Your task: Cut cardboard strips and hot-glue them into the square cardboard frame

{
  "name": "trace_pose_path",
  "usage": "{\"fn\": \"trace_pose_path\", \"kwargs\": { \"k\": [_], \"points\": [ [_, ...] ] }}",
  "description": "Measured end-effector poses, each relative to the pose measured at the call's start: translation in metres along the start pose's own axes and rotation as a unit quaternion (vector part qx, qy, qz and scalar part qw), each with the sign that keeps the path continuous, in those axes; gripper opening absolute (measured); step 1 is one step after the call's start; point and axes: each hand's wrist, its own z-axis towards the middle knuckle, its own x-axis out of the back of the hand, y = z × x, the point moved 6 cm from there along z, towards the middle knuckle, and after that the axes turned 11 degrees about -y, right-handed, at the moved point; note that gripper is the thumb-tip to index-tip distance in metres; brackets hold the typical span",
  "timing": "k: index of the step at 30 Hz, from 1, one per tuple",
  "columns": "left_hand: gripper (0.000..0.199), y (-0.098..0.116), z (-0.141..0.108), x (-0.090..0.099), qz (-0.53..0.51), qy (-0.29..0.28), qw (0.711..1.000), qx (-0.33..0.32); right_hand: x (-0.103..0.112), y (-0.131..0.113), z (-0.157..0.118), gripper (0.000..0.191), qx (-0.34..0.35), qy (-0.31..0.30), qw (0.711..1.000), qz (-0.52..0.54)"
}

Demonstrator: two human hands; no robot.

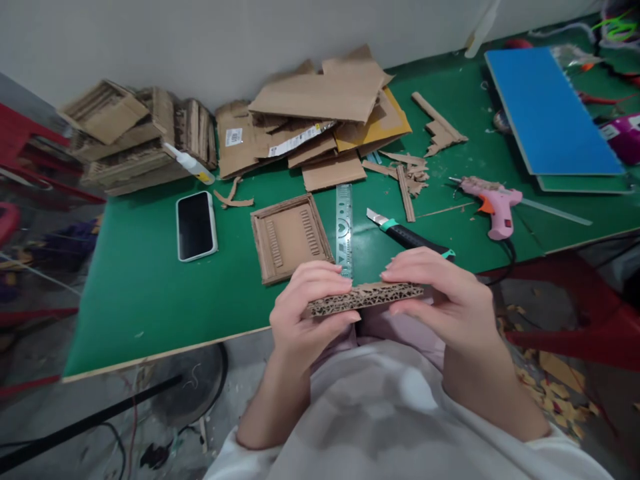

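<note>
Head view: gripping a thick cardboard piece (367, 299) between left hand (303, 310) and right hand (453, 297), near the table's (150, 300) front edge, with a cardboard tray's (290, 243) walls already on, but can't tell how much more to do.

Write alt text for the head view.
A person's left grip and right grip hold a layered cardboard piece at a green table's near edge. Beyond it lie a cardboard tray, ruler and cutter, with a phone to the left and a glue gun to the right.
</note>
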Motion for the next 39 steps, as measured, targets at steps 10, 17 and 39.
{"fn": "trace_pose_path", "kwargs": {
  "k": [10, 17, 39],
  "points": [
    [0.024, -0.0003, -0.0014, -0.0030, 0.002, -0.030, 0.999, 0.011, 0.0007, -0.0014, 0.0012, 0.034, 0.001, -0.002, 1.000, -0.020],
    [0.025, 0.0006, 0.0002, -0.0050, 0.009, -0.032, 0.999, 0.009, -0.0015, -0.0009, 0.0006, 0.036, 0.014, -0.011, 1.000, -0.026],
    [0.030, -0.0021, -0.0004, -0.0086, 0.024, -0.027, 0.999, 0.003, -0.0033, 0.0027, 0.0000, 0.034, -0.002, -0.020, 0.998, -0.054]
  ]
}}
